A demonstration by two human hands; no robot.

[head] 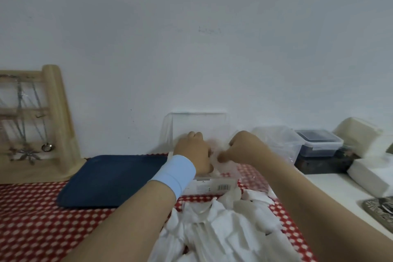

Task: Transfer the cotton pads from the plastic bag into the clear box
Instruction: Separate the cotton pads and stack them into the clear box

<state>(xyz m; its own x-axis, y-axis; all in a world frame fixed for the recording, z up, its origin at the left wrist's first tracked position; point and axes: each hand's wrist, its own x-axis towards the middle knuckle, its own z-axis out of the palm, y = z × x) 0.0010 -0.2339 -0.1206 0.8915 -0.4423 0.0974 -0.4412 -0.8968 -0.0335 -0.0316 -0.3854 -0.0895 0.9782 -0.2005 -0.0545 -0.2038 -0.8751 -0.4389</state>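
The clear box (209,186) stands on the red dotted cloth, with its see-through lid (198,124) raised against the wall. My left hand (192,152), with a light blue wristband, is curled at the box's left side and grips it. Over the box opening my right hand (241,148) is pinched shut on blurred white cotton pads. What lies inside the box is hidden by both hands. A heap of white cotton pads (225,225) lies in the crumpled clear plastic bag (198,234) in front of the box, between my forearms.
A dark blue tray (110,181) lies left of the box. A wooden jewellery stand (53,121) is at far left. To the right sit a clear tub (282,140), a dark-lidded container (319,141) and white packs (372,174). The wall is close behind.
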